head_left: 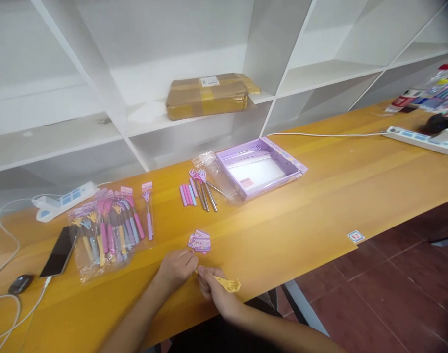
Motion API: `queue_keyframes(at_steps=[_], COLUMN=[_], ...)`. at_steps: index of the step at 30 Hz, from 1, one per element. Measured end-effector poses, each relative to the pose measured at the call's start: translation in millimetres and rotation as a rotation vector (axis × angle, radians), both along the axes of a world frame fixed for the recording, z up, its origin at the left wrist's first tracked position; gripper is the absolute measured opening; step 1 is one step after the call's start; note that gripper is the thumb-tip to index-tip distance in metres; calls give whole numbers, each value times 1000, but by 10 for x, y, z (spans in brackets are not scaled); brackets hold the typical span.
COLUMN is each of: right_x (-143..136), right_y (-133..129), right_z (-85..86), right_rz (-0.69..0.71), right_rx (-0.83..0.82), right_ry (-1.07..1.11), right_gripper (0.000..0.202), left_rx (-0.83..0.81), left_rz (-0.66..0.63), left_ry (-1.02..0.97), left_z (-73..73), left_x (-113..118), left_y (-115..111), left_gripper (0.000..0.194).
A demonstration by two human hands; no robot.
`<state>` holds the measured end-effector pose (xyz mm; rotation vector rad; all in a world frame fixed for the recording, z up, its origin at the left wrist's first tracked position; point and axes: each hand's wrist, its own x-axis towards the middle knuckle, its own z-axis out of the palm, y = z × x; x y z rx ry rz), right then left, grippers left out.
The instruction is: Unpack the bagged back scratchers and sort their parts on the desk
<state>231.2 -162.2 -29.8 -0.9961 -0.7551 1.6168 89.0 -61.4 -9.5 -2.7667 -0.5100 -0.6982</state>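
Observation:
My right hand (213,288) is closed around a yellow back scratcher (229,284), its hand-shaped head sticking out to the right. Close beside it, my left hand (177,268) is closed on the scratcher's other end; most of the shaft and grip is hidden by the fingers. Just beyond my hands lies a small pile of pink and purple printed cards (200,241). Farther back are loose scratcher heads with metal shafts (205,191) and several pink, purple and blue handle sleeves (188,194). Bagged back scratchers (110,228) are heaped at left.
A purple tray box (238,184) with clear film stands behind. One bagged scratcher (148,215) lies apart. A phone (60,252), black mouse (21,284), power strips (65,201) and cables occupy the left. A taped carton (207,95) sits on the shelf. The table edge runs near my right forearm.

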Motion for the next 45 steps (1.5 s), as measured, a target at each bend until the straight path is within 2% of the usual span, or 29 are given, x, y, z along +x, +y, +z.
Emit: queue_keyframes(at_steps=[3,6,9,11,12,14,15,16,19,21,23,25,28,30,36,39,42,45], right_x=[16,280,762,1100,1247,1465,1532,1571,1574,1543,1529,1530,1521,1490,1327,1253,1206,1195], right_y=[-8,-82,-190,-220,-211,-138,-78,-5,266,485,734,1005,1415,1670,2236,2373,2425,2419], right_z=[19,0,-24,4,42,170,253,341,569,658,705,735,774,789,694,580,475,434], right_rz=[-53,-33,-25,-107,-173,-271,-291,-283,-261,-339,-399,-340,-81,35,117,147,159,151], right_rx=[-26,24,115,178,229,365,431,483,544,588,656,659,471,360,309,305,308,336], right_ry=[49,15,-75,-178,-244,-395,-471,-537,-660,-762,-950,-1211,-1610,-1754,-1827,-1854,-1885,-1907], right_gripper=[71,72,72,69,67,62,58,53,41,44,46,40,20,15,34,36,32,31], left_rx=[37,-42,-245,-367,-432,-569,-623,-666,-804,-828,-821,-814,-819,-830,-830,-780,-688,-535], left_rz=[49,176,446,649,738,840,852,845,833,827,805,771,711,678,531,565,639,758], left_ry=[56,68,52,19,-10,-86,-130,-175,-318,-380,-396,-389,-366,-347,-196,-207,-220,-145], left_z=[31,95,210,289,319,347,346,336,272,210,137,61,-26,-46,84,176,235,277], left_x=[-225,-713,-1176,-1260,-1212,-970,-801,-620,-119,113,244,282,200,79,-466,-733,-898,-923], left_y=[129,370,605,711,757,868,942,1031,1337,1504,1592,1592,1464,1317,711,485,442,590], left_gripper=[38,35,34,30,26,8,13,27,49,57,60,59,52,50,46,41,35,32])
